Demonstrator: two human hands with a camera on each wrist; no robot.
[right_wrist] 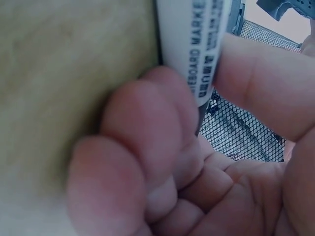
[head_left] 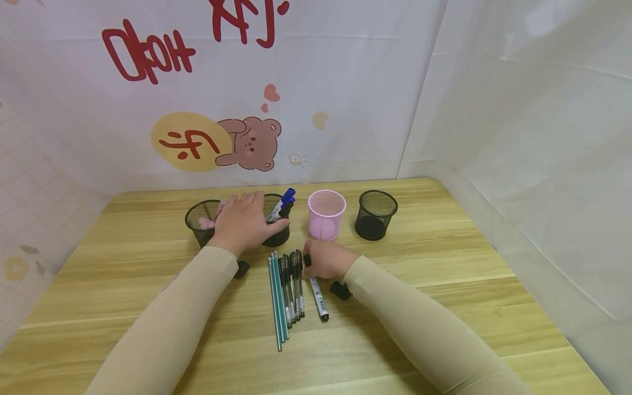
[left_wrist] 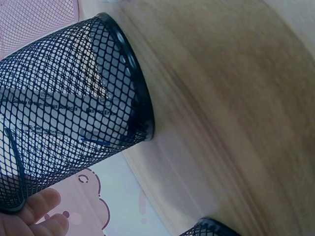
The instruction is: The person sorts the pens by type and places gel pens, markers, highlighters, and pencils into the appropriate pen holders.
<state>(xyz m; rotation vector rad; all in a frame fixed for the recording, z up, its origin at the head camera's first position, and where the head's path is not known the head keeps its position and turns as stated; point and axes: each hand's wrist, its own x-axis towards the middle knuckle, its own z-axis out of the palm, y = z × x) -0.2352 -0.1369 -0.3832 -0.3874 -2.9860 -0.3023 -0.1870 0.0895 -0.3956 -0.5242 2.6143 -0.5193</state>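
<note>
My left hand (head_left: 242, 220) holds a black mesh pen cup (head_left: 277, 240) near its rim, thumb across the near side. Several markers with blue and black caps (head_left: 286, 203) lean in this cup. In the left wrist view, fingertips (left_wrist: 45, 202) curl at the rim of the mesh cup (left_wrist: 64, 54). My right hand (head_left: 328, 259) pinches a whiteboard marker (head_left: 319, 299), its black end pointing toward me. The right wrist view shows the marker's printed label (right_wrist: 194, 44) between thumb and curled fingers. Left of this marker lie black gel pens (head_left: 298, 285) and green pencils (head_left: 277, 307), side by side.
A pink mesh cup (head_left: 326, 216) and another black mesh cup (head_left: 373, 219) stand at the back right. At the left, a black cup (head_left: 197, 230) with pink items is partly behind my left hand. White printed cloth (head_left: 345, 109) hangs behind the wooden table (head_left: 419, 340).
</note>
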